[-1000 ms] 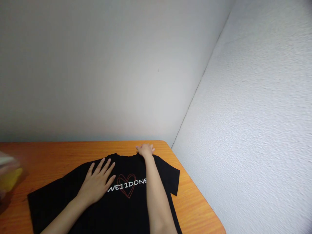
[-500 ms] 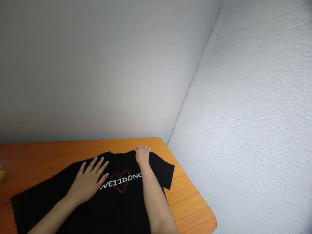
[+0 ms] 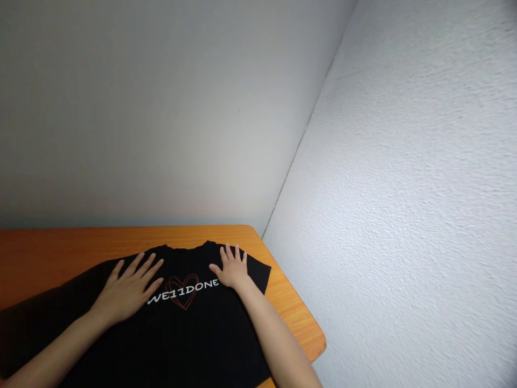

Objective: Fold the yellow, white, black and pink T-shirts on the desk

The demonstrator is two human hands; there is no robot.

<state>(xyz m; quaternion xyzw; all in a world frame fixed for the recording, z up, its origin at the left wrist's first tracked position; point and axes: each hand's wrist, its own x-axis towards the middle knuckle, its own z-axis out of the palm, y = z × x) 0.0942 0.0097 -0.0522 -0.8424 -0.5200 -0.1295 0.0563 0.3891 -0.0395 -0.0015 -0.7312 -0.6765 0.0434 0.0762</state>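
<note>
A black T-shirt (image 3: pixel 181 345) lies spread on the wooden table, its neckline toward the far edge. White lettering reading "WE11DONE" crosses a red heart outline on its chest. My left hand (image 3: pixel 127 291) rests flat on the shirt, fingers spread, left of the lettering. On the right shoulder area, my right hand (image 3: pixel 232 268) lies palm down with its fingers apart, just past the end of the lettering. Neither hand grasps the cloth. The shirt's lower part runs out of the bottom of the view.
The orange-brown wooden table (image 3: pixel 293 307) has rounded corners at its right end. A grey wall (image 3: pixel 161 118) rises behind it, and a rough white wall (image 3: pixel 404 188) stands along the right side, meeting it in a corner.
My right hand has left the collar edge and now lies spread on the shirt's right shoulder. The left hand stays flat on the cloth. The whole view has shifted, moving the table leftward.
</note>
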